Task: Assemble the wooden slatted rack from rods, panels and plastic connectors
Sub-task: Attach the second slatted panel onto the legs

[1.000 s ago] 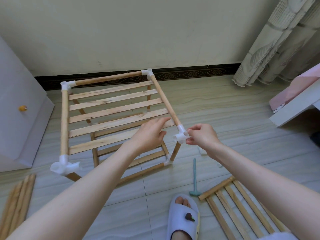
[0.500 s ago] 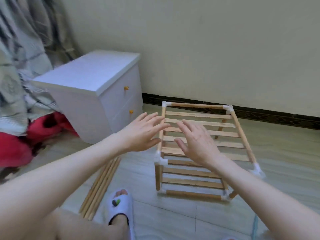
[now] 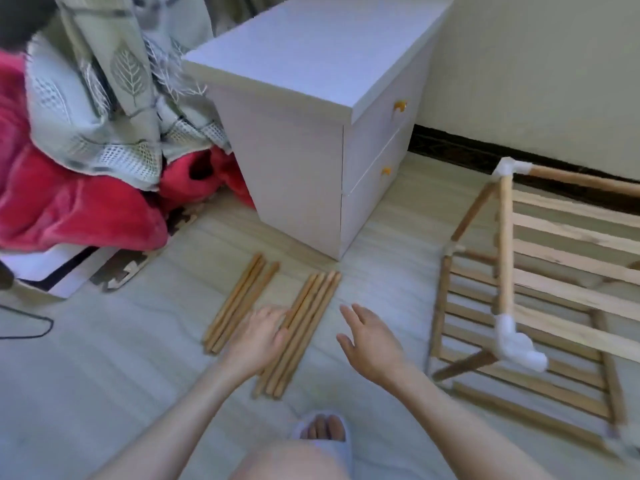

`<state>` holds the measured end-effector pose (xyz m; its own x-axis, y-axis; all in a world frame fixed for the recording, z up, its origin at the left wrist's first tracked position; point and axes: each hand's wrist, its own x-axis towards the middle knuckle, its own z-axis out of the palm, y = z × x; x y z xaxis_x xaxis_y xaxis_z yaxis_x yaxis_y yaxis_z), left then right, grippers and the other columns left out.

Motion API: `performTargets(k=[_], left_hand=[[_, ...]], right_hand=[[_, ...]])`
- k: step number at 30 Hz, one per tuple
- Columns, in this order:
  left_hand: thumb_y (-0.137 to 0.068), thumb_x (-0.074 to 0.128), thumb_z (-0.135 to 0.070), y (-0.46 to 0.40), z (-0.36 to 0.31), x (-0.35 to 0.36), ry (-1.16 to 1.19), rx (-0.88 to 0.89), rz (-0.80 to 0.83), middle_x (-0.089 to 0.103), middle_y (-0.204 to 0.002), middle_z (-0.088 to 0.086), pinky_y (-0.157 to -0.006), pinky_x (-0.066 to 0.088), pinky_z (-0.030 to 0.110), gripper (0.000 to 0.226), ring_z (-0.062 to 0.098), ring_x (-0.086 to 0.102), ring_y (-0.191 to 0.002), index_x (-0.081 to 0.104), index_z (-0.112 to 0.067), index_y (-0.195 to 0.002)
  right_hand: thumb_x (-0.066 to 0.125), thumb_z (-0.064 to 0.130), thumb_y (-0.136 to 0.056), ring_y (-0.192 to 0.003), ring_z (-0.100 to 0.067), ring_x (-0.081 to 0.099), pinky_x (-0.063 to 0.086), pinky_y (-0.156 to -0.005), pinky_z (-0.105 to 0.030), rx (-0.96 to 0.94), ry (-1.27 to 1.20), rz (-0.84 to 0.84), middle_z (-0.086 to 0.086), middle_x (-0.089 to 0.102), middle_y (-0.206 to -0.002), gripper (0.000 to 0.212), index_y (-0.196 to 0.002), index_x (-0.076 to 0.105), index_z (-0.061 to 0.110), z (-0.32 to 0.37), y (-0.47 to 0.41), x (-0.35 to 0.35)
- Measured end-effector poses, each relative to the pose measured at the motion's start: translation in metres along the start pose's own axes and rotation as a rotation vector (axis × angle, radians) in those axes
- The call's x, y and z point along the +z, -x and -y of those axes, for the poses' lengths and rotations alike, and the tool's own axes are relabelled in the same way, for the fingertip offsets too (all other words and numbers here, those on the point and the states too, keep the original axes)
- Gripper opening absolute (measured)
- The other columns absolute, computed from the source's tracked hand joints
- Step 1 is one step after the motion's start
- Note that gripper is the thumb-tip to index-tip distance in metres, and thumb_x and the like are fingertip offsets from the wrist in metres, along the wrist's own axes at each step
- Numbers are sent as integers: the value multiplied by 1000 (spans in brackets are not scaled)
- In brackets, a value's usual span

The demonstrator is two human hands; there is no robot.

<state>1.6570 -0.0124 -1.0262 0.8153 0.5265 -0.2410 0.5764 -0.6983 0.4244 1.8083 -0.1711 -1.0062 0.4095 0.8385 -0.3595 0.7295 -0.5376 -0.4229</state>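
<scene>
No legible writing or brand mark appears on any surface; two bundles of round, pale wooden rods lie side by side on the glossy, pale veined floor tiles (image 3: 104,368), the left bundle of rods (image 3: 239,303) just beside the right bundle of rods (image 3: 301,327); the left hand (image 3: 258,337), fingers extended and relaxed, rests over the right bundle, gripping nothing discernible; the right hand (image 3: 369,341) hovers beside it, fingers spread wide, empty; the partly built wooden slatted rack (image 3: 554,289), flat slats between round rods joined by white moulded plastic corner connectors (image 3: 512,341), stands at right; a smooth white two-drawer cabinet (image 3: 311,140) with amber knobs, a plush red blanket (image 3: 69,202) and a leaf-patterned woven grey throw (image 3: 104,98) lie behind.
</scene>
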Motion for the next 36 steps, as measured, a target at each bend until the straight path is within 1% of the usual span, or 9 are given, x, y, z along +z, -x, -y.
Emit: performTargets(k=[4,7,16,19,22,26,30,33,36], left_hand=[[-78,61,-11,-2,32,72,-53,-44,24,61,-105,13,-73,54,40,40,35,60,-92,61,-8,-118],[-54,81,0,-21,23,98,-194,4,-11,58,-81,10,-50,51,32,43,30,60,-67,65,-8,-94],[-59,83,-8,-52,-4,139,-206,-129,-22,58,-94,16,-63,52,37,64,33,59,-81,59,0,-118],[-60,80,3,-55,1,146,-206,-139,-13,61,-86,14,-53,51,32,52,31,62,-73,62,-5,-108],[-81,63,0,-58,4,143,-21,-194,40,60,-98,19,-69,50,41,31,38,60,-89,60,-3,-112],[-88,55,-6,-50,-2,120,264,-231,9,62,-108,16,-85,46,37,30,33,58,-101,59,-3,-117],[-89,57,-5,-37,-21,67,422,-177,-76,58,-107,8,-77,35,18,38,20,55,-91,56,-6,-126],[-88,58,-5,-29,-45,18,427,-25,-162,56,-96,2,-75,34,22,36,23,52,-89,60,-11,-123],[-87,58,-1,-22,-83,-33,390,205,-220,61,-102,2,-80,37,27,34,21,49,-93,63,-12,-119]], right_hand=[[29,35,-101,-146,-24,1,7,-116,-43,147,63,204,-6,3,-158,57,-151,4,23,-27,-25,62],[33,32,-100,-145,-25,-3,7,-115,-46,172,97,253,-5,-3,-158,58,-150,4,26,-44,-30,90],[46,32,-94,-144,-28,-10,5,-115,-47,220,142,254,-8,-16,-157,71,-150,2,27,-85,-23,123],[46,31,-95,-144,-27,-12,5,-115,-47,230,134,260,-6,-18,-156,71,-150,1,27,-85,-23,126],[44,26,-96,-145,-26,-9,11,-116,-44,257,104,271,-6,-15,-157,67,-150,4,26,-80,-28,121],[45,29,-97,-145,-22,6,13,-116,-30,419,-267,215,-10,3,-158,66,-150,8,18,-64,-27,103],[47,29,-97,-140,-20,26,21,-110,-26,523,-572,38,-9,27,-153,59,-147,23,9,-37,-12,63],[48,31,-97,-116,-19,54,44,-98,-32,475,-836,-113,-7,54,-131,44,-134,46,8,-12,7,5],[47,28,-98,-86,-16,66,55,-73,-27,347,-1155,-315,-5,62,-109,27,-114,56,10,11,37,-63]])
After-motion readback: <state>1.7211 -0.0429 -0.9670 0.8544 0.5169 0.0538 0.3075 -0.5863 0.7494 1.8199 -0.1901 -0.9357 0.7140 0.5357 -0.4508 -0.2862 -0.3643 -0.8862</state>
